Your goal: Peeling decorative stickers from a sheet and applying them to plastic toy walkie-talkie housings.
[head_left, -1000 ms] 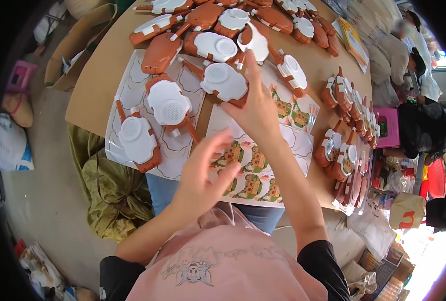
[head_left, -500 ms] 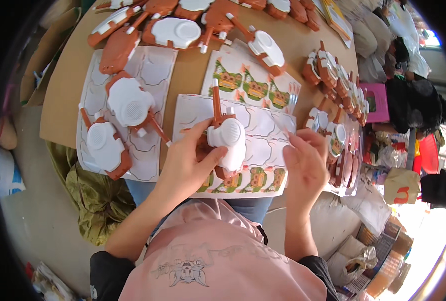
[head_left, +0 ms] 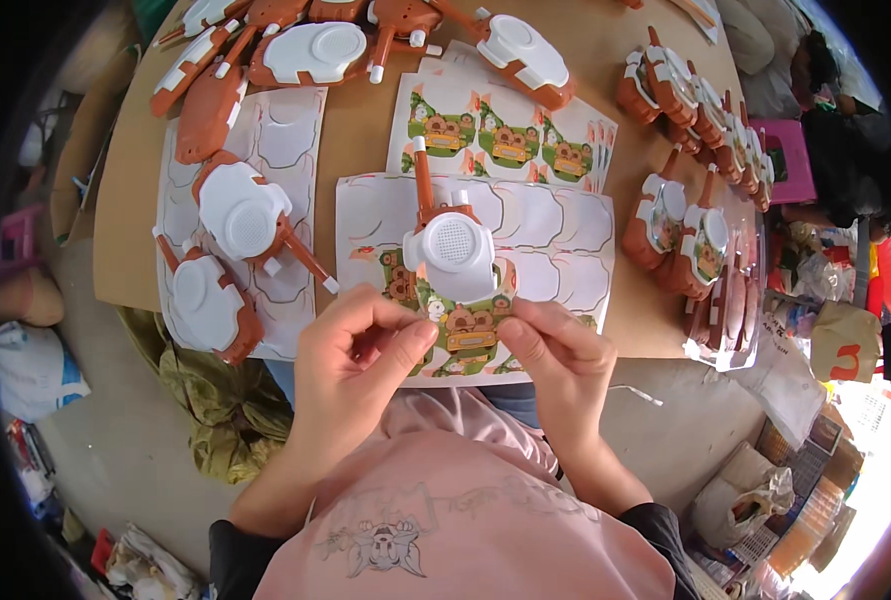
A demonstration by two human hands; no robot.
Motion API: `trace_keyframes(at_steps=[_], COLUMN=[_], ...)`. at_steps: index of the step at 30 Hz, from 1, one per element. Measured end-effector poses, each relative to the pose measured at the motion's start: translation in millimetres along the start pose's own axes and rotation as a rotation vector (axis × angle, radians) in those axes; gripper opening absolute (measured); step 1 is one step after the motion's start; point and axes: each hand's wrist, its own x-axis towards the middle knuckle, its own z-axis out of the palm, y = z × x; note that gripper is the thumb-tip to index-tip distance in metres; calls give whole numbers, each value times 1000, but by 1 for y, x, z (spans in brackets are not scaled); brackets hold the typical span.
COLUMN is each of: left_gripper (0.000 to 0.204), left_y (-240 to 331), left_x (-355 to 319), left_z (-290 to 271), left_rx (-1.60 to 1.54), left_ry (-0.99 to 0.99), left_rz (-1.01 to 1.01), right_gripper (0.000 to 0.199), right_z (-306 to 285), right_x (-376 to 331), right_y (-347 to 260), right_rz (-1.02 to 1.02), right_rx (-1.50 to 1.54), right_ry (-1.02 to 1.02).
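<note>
1. I am watching the left hand (head_left: 353, 352) pinching the left edge of a printed sticker (head_left: 470, 332) between thumb and forefinger; its other fingers are curling under, and I am losing their tips from sight.
2. The right hand (head_left: 570, 362) is pinching the sticker's right edge the same way, its remaining fingers partly hiding behind one another.
3. The sticker is spanning the gap between both hands, its picture facing up, and is covering the near end of a brown-and-white toy (head_left: 452, 240) lying just ahead of the hands, antenna pointing away. I am unable to tell whether sticker and toy are touching.
4. Beneath, a sticker sheet (head_left: 555, 225) is resting on the desk (head_left: 360, 140); the hands are blocking parts of its near rows.
5. Beyond the hands, printed sheets (head_left: 510, 140) are overlapping, so I am seeing mostly the top one.
6. Ahead and leftward of the left hand, more toys (head_left: 315, 52) are crowding together, some being cut off by the upper edge.
7. Well right of the right hand, stickered toys (head_left: 700, 245) are overlapping beside a clear plastic tray (head_left: 733, 350), whose contents I am barely making out.
</note>
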Motion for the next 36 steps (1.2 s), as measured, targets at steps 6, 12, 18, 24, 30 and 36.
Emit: trace_keyframes(at_steps=[6,12,18,24,30,36], left_gripper=[9,8,8,11,17,18], left_y=[-11,-9,3,-4,-9,-11], left_x=[-6,-5,-3,6,19,23], left_z=[-1,0,-3,-6,-4,-4], left_rx=[177,203,186,233,129,87], left_ry=[26,87,17,18,27,14], left_rz=[156,210,225,77,-101,-163], right_gripper=[25,18,14,9,11,13], right_z=[-4,-3,-10,-7,-3,-1], right_x=[4,16,22,24,32,36], right_y=[1,1,-4,-2,3,8], right_rz=[-241,-300,-90,-32,144,165], right_rx=[-514,-407,-174,-170,-142,-137], right_ry=[49,-1,-36,-103,-54,-61])
